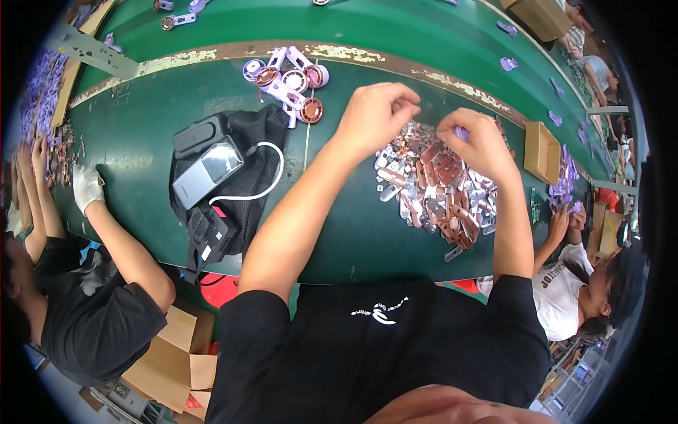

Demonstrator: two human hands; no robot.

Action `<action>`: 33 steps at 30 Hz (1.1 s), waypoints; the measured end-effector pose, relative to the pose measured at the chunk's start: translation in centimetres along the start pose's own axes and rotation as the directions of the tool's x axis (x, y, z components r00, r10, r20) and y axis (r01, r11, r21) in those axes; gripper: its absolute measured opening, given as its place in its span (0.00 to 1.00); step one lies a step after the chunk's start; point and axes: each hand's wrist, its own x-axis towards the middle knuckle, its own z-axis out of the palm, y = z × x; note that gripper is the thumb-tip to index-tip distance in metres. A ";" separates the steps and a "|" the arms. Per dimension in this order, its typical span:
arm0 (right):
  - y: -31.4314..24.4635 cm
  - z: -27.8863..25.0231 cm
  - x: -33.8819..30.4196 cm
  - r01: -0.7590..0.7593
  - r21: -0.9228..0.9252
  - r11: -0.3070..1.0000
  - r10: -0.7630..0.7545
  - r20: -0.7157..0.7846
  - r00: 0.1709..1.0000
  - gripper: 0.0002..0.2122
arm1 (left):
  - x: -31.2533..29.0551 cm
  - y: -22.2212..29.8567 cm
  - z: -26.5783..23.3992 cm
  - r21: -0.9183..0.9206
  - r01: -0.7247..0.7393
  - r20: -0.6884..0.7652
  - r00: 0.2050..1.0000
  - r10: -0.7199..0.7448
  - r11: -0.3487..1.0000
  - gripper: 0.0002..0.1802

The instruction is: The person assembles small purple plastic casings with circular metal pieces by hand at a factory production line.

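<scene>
Above the far edge of a heap of small copper-coloured and silver parts point(459, 205), my left hand point(373, 116) is closed, thumb and fingers curled together. What it holds, if anything, is too small to make out. My right hand point(480, 141) pinches a small purple plastic part point(462, 133) over the right side of the heap; the fingers cover most of it. Elongated rounded plates lie in the near part of the heap, and tiny pieces lie at its far side. Left of my left hand sits a cluster of purple and copper-coloured fan-like parts point(293, 81).
A black mesh bag point(265, 166) with a grey device point(208, 173) and white cable lies left on the green table. A cardboard tray point(542, 152) stands right. Beyond a worn ledge, a green belt point(395, 25) carries purple parts. People work on both sides; one wears a white glove point(87, 186).
</scene>
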 end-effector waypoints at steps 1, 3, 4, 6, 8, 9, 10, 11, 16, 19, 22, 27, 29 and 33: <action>0.0 0.3 -0.2 0.005 0.043 0.999 -0.007 0.027 1.000 0.07 | 0.1 -0.2 -0.2 0.003 0.007 -0.043 0.999 -0.007 1.000 0.11; -0.3 1.1 -0.6 0.021 0.075 0.997 -0.025 0.052 0.998 0.07 | 0.2 -0.2 -0.2 0.001 0.005 -0.104 0.995 -0.005 1.000 0.10; -0.7 1.5 -0.8 0.018 0.075 0.997 -0.022 0.052 0.998 0.07 | 0.2 -0.2 0.0 -0.001 0.005 -0.101 0.995 -0.005 1.000 0.10; -1.4 2.3 -0.7 0.035 0.043 0.998 -0.038 0.071 0.997 0.08 | 0.1 -0.4 0.2 -0.044 0.009 -0.126 0.992 -0.014 0.999 0.09; -1.3 3.1 -0.7 0.019 0.009 1.000 -0.019 0.061 0.998 0.08 | 0.0 -0.4 0.1 -0.038 0.019 -0.103 0.994 -0.023 0.999 0.10; -1.3 3.1 -0.6 0.012 0.000 1.000 -0.012 0.088 0.996 0.08 | 0.1 -0.4 0.1 -0.036 0.029 -0.079 0.996 -0.032 0.999 0.10; -1.3 3.1 -0.6 0.007 -0.010 1.000 -0.005 0.114 0.994 0.08 | 0.1 -0.3 0.0 -0.037 0.028 -0.079 0.996 -0.031 0.999 0.10; -1.2 3.1 -0.6 0.006 -0.011 1.000 -0.005 0.112 0.994 0.08 | 0.1 -0.2 -0.1 -0.036 0.031 -0.055 0.998 -0.033 0.999 0.10; -1.3 3.1 -0.7 -0.040 0.011 0.999 0.039 0.081 0.996 0.09 | -0.1 -0.1 -0.1 -0.085 0.013 0.055 0.998 -0.008 0.996 0.12; -1.5 2.9 -0.7 -0.052 -0.034 0.998 0.053 0.044 0.998 0.10 | -0.1 0.1 -0.1 -0.065 0.041 0.057 0.998 -0.038 0.997 0.12; -1.1 2.9 -0.7 -0.031 -0.069 0.997 0.038 0.098 0.995 0.10 | 0.0 0.2 -0.1 -0.046 0.051 0.043 0.998 -0.049 0.998 0.12; -1.3 2.9 -0.4 -0.056 -0.048 0.997 0.062 0.119 0.991 0.09 | -0.1 0.3 -0.3 -0.049 0.048 0.038 0.998 -0.046 0.998 0.12; -1.4 2.3 -0.3 -0.056 -0.044 0.997 0.062 0.146 0.987 0.09 | 0.0 0.4 -0.4 -0.049 0.050 0.037 0.998 -0.048 0.998 0.12; -2.5 0.8 0.1 0.030 -0.129 0.991 -0.029 0.008 1.000 0.07 | 0.0 1.6 -1.2 -0.028 -0.064 0.279 0.958 0.069 0.998 0.12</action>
